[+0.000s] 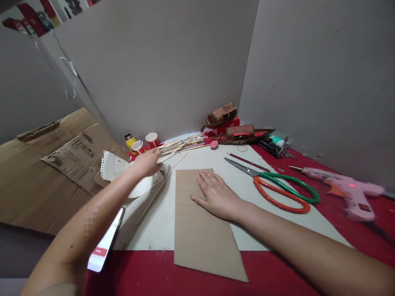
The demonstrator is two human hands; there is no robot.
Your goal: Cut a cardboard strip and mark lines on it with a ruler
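Note:
My right hand (216, 197) lies flat with fingers stretched on a piece of brown cardboard (200, 242), pressing it to the white sheet on the table. The cardboard has a slanted right edge, and its lower end reaches over the red cover. My left hand (147, 163) is extended to the far left, over a white paper (143, 187) and beside a bundle of thin wooden sticks (185, 142). Its fingers are blurred and partly hidden, so whether they grip anything is unclear. A single wooden stick (154, 198) rests between the paper and the cardboard.
Large scissors (268, 181) and a pencil (248, 162) lie right of the cardboard. A pink glue gun (348, 189) is farther right. Paper cups (152, 140), a yellow bottle (129, 142) and model boats (240, 133) stand behind. A phone (106, 242) and cardboard box (68, 160) are left.

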